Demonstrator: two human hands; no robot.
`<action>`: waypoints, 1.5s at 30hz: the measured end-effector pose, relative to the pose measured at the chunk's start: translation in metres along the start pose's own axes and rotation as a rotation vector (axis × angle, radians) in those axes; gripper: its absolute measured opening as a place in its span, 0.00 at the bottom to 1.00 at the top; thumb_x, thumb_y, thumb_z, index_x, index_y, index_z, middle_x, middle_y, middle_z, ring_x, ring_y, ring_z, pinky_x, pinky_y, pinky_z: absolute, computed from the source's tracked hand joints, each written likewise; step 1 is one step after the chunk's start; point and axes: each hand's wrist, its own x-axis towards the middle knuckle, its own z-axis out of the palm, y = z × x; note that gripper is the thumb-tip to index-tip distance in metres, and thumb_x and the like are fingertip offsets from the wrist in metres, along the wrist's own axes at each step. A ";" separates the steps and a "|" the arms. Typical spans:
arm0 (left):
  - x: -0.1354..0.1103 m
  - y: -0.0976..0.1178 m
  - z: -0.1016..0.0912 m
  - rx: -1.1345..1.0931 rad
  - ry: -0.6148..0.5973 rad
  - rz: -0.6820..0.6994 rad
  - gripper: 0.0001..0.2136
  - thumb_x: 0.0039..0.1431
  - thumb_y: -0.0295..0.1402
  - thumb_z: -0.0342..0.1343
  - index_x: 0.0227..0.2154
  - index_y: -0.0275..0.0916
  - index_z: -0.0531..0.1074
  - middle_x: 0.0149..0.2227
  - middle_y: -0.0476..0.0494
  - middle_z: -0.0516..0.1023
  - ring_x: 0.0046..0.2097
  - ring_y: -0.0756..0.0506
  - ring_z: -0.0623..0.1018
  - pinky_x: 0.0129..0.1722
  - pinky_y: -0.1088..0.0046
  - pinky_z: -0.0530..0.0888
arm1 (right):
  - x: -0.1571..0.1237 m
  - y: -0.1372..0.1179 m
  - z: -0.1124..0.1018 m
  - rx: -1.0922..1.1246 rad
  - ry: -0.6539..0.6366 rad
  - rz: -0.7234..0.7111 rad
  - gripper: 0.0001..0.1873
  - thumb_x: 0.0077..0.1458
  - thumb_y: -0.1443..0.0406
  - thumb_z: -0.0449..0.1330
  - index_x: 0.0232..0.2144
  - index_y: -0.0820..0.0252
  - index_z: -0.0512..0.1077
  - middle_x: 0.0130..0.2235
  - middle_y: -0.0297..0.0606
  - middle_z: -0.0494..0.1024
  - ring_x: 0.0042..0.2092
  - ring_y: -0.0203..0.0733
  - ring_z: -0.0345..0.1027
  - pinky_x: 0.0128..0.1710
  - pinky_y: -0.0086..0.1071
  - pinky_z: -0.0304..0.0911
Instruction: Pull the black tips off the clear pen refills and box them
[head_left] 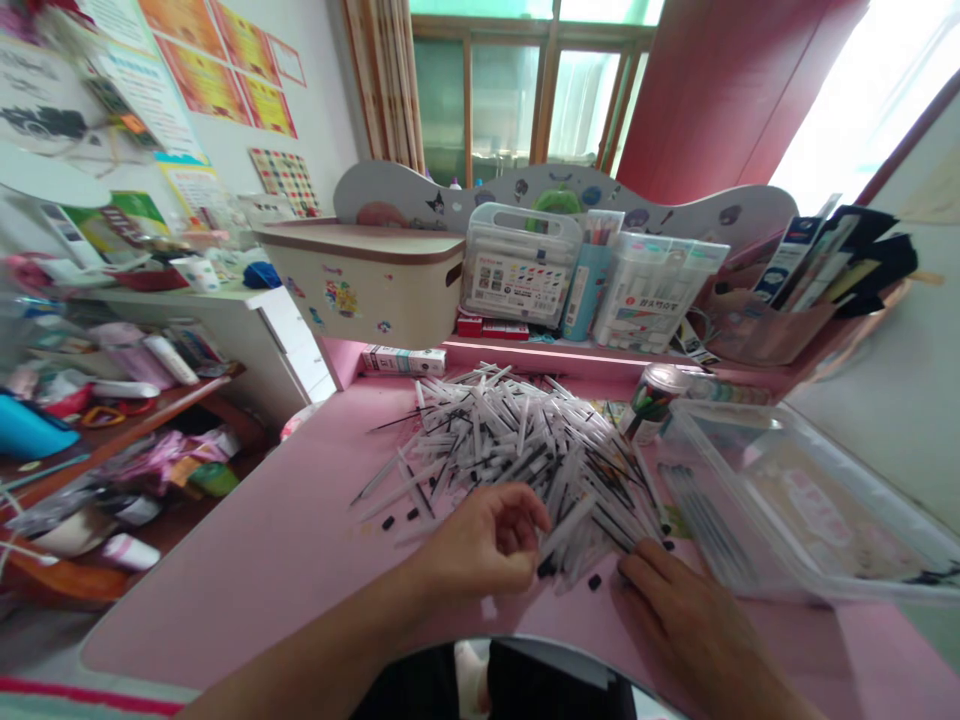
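A large heap of white pens with black tips [517, 440] lies on the pink desk [285, 560]. My left hand [480, 545] is at the near edge of the heap, fingers curled and pinched on a white pen barrel [566, 528]. My right hand [675, 600] rests flat on the desk just right of it, fingertips touching the heap's edge, fingers stretched out. Small black caps [409, 516] lie scattered on the desk near the heap.
A clear plastic tray [795, 500] holding a few pens stands to the right. A round tin [651, 398] stands behind the heap. Marker boxes [521, 265], a beige storage box [360, 280] and a pen cup line the back shelf. Cluttered shelves are at the left.
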 end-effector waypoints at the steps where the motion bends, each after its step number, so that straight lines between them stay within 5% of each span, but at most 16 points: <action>1: 0.003 -0.002 -0.004 -0.142 0.002 -0.041 0.12 0.40 0.27 0.59 0.31 0.38 0.69 0.20 0.57 0.69 0.19 0.54 0.69 0.19 0.81 0.63 | 0.002 0.001 0.002 -0.021 0.008 0.009 0.12 0.64 0.69 0.49 0.33 0.55 0.71 0.35 0.38 0.76 0.32 0.38 0.72 0.28 0.29 0.62; 5: 0.012 -0.006 -0.017 -0.516 0.023 -0.054 0.16 0.39 0.33 0.67 0.31 0.37 0.69 0.22 0.54 0.74 0.15 0.54 0.69 0.15 0.80 0.64 | 0.015 0.001 -0.003 -0.065 -0.011 0.015 0.13 0.62 0.71 0.49 0.34 0.55 0.72 0.36 0.37 0.76 0.30 0.38 0.71 0.25 0.29 0.59; 10: 0.015 -0.005 -0.021 -0.777 0.042 -0.052 0.17 0.37 0.28 0.68 0.34 0.36 0.72 0.24 0.53 0.75 0.17 0.55 0.72 0.16 0.82 0.68 | 0.056 -0.019 -0.031 -0.066 -0.159 -0.024 0.13 0.59 0.74 0.50 0.35 0.54 0.72 0.37 0.36 0.75 0.33 0.39 0.71 0.27 0.30 0.56; 15: 0.016 -0.005 -0.024 -0.863 0.033 -0.081 0.20 0.38 0.23 0.67 0.39 0.34 0.76 0.26 0.52 0.75 0.23 0.52 0.79 0.20 0.81 0.75 | 0.091 -0.029 -0.039 -0.105 -0.302 0.040 0.12 0.58 0.75 0.53 0.35 0.57 0.73 0.38 0.38 0.75 0.34 0.40 0.70 0.27 0.31 0.52; 23: 0.013 -0.008 -0.022 -0.878 -0.006 -0.071 0.14 0.41 0.21 0.64 0.35 0.34 0.77 0.29 0.49 0.78 0.27 0.49 0.81 0.25 0.78 0.79 | 0.093 -0.029 -0.019 -0.043 -0.301 -0.090 0.09 0.62 0.72 0.54 0.35 0.58 0.73 0.37 0.37 0.72 0.35 0.40 0.69 0.29 0.32 0.50; 35: 0.016 -0.012 -0.024 -0.878 0.048 -0.077 0.09 0.50 0.24 0.62 0.37 0.31 0.77 0.29 0.47 0.78 0.25 0.51 0.79 0.26 0.78 0.77 | 0.092 -0.024 -0.004 0.001 -0.200 -0.184 0.09 0.62 0.72 0.55 0.34 0.59 0.74 0.36 0.38 0.71 0.33 0.37 0.64 0.29 0.28 0.52; 45: 0.015 -0.009 -0.022 -0.763 0.061 -0.002 0.16 0.53 0.31 0.63 0.46 0.38 0.75 0.28 0.49 0.76 0.21 0.54 0.73 0.21 0.80 0.70 | 0.092 -0.027 -0.021 0.728 0.209 -0.216 0.10 0.61 0.74 0.51 0.40 0.57 0.67 0.41 0.39 0.72 0.43 0.37 0.69 0.43 0.29 0.65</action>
